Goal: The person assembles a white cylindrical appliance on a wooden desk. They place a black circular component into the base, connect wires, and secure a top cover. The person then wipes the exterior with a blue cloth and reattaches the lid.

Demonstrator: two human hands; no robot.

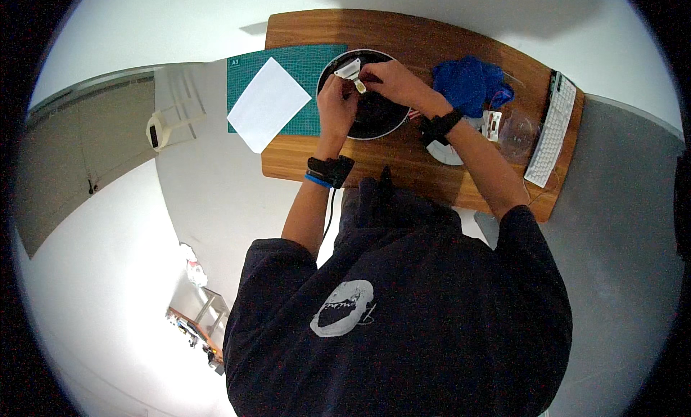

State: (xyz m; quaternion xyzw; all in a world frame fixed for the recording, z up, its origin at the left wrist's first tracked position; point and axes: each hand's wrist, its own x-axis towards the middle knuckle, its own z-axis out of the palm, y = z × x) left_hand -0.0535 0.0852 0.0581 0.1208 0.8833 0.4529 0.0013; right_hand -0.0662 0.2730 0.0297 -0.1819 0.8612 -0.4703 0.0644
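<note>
Over a round black tray (383, 118) with a pale rim, both of my hands come together with fingers bent. Between them is a small white, plate-like piece (349, 69) with a yellowish end (360, 87); its exact kind is too small to tell. Fingertips of my left hand (336, 109) are closed on its near left side. From the right, my right hand (392, 81) pinches it close to the yellowish end. My fingers partly cover the piece. Dark bands with black boxes sit on both wrists, and a cable hangs from the left one.
On the wooden table (425, 32), a white sheet (270, 104) lies over a green cutting mat (241, 75) at the left. A blue cloth (464, 84), a clear round container (518, 135) and a white keyboard (552, 129) are at the right. A white disc (444, 153) lies beneath my right forearm.
</note>
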